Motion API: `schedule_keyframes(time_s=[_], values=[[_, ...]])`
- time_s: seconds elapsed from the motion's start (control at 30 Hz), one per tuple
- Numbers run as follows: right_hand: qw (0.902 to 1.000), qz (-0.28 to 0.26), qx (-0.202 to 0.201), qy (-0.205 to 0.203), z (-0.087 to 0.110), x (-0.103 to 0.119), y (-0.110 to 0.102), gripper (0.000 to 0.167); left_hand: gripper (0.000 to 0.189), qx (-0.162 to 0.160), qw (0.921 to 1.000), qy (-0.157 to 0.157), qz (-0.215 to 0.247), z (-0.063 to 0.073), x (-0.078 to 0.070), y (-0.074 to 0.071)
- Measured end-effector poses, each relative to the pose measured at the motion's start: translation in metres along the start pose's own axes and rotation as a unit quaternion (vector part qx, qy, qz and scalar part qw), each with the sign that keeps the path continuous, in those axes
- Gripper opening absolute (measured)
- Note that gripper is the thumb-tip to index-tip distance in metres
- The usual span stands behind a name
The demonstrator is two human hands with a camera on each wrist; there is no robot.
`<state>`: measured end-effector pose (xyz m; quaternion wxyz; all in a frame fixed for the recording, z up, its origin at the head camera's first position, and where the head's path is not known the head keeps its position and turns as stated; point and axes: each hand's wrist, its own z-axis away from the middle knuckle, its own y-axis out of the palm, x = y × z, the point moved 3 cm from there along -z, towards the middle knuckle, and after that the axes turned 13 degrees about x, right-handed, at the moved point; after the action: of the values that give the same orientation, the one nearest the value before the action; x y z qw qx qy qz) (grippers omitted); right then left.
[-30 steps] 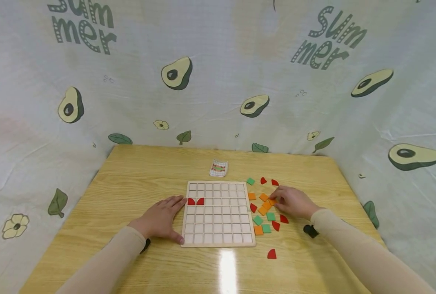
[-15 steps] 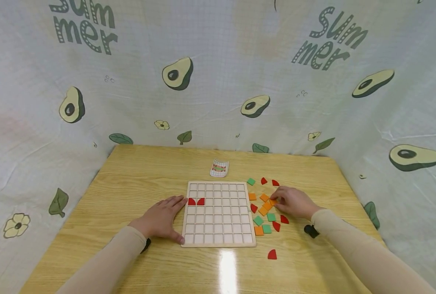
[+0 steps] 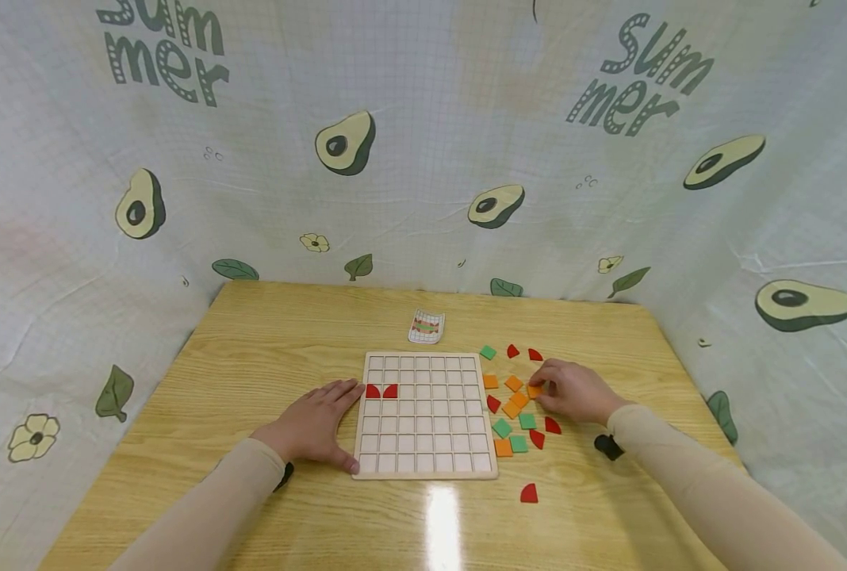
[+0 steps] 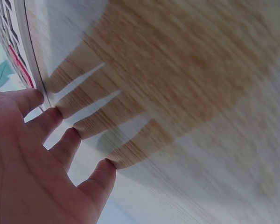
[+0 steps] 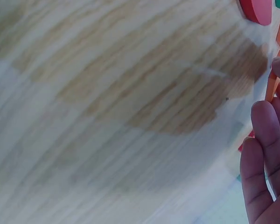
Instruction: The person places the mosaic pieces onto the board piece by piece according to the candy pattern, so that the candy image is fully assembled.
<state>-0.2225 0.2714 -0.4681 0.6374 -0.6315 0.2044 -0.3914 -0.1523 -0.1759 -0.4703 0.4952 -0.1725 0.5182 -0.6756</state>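
My left hand (image 3: 314,423) lies at the left edge of a pale wooden grid board (image 3: 423,474), fingers spread and straight. Fingertips rest on the tabletop beside the board in the left wrist view, and the thumb touches its lower left corner. Two red quarter-circle pieces (image 3: 391,391) sit in adjoining cells near the board's left side. My right hand (image 3: 576,390) pinches an orange square tile (image 3: 534,392) between thumb and fingers, right of the board. The same orange tile (image 5: 270,87) appears at the right edge of the right wrist view, partly hidden by fingers.
Loose orange squares (image 3: 519,399), green squares (image 3: 502,428) and red quarter circles (image 3: 537,438) are scattered along the board's right side. One red piece (image 3: 529,493) lies nearer the front. A small pattern card (image 3: 426,327) sits behind the board. Printed fabric (image 3: 423,159) encloses the wooden table (image 3: 288,333).
My right hand has shifted slightly right and away, and the pinched orange tile now stands a little apart from the neighbouring orange squares. The left hand and board hold still.
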Motion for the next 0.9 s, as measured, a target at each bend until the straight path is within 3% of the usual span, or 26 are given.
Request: schedule_keyframes(time_s=[0.27, 0.47, 0.67, 0.9], values=[[0.9999, 0.002, 0.006, 0.012, -0.005, 0.003, -0.01, 0.02, 0.125, 0.001, 1.0, -0.003, 0.006, 0.001, -0.003, -0.002], [1.0, 0.007, 0.004, 0.005, -0.02, 0.013, -0.017, 0.021, 0.126, -0.009, 0.9998, 0.014, 0.012, 0.003, -0.002, -0.002], [0.9995, -0.019, 0.014, -0.02, -0.053, 0.048, -0.021, 0.019, 0.126, -0.013, 0.9998, 0.013, 0.012, 0.003, 0.0, 0.0], [0.9975, -0.035, 0.044, -0.043, -0.107, 0.101, -0.004, 0.021, 0.124, -0.006, 0.9999, 0.008, 0.007, 0.003, 0.0, 0.0]])
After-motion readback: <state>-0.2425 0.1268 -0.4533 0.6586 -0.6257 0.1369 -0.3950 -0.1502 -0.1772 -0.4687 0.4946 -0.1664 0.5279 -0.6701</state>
